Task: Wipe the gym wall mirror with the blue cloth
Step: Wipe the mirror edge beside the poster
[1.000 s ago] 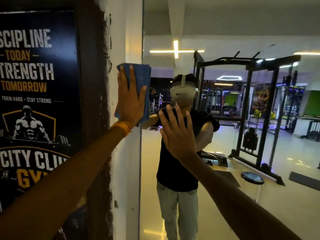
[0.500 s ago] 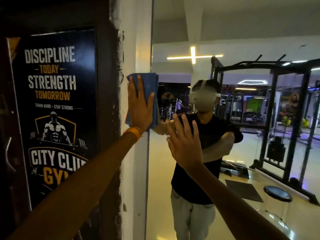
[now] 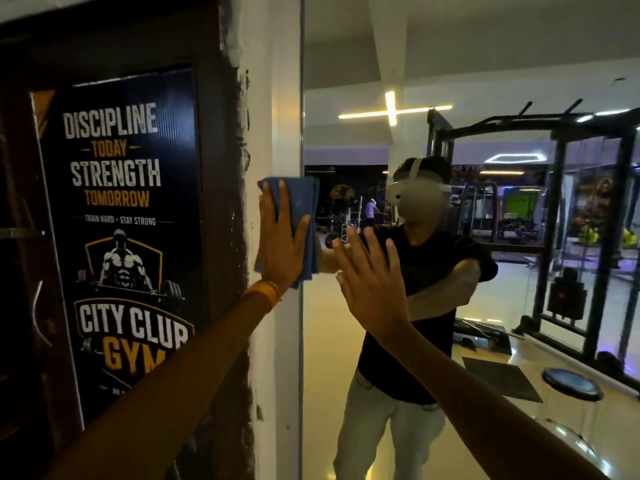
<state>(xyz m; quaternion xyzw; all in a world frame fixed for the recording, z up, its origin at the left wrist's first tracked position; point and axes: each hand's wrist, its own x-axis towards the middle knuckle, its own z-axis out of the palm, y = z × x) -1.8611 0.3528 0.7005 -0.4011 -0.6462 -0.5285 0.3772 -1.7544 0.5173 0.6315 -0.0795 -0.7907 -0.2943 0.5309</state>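
The wall mirror [image 3: 346, 341] fills the right half of the view and reflects a person and the gym. A folded blue cloth [image 3: 302, 199] lies flat over the mirror's left edge, partly on the white wall strip beside it. My left hand [image 3: 282, 244] presses the cloth flat with straight fingers; an orange band circles that wrist. My right hand [image 3: 372, 275] is raised with fingers spread against the mirror glass, just right of the cloth and a little lower, holding nothing.
A dark door with a "City Club Gym" poster [image 3: 124, 216] stands at the left. A rough white wall strip [image 3: 273, 98] separates it from the mirror. The reflection shows a black cable rack [image 3: 561, 237], a round stool [image 3: 571, 382] and floor mats.
The view has shifted left and up, so hands and cloth sit lower and further right in frame. The cloth stays at the mirror's left edge; the right hand stays spread on the glass.
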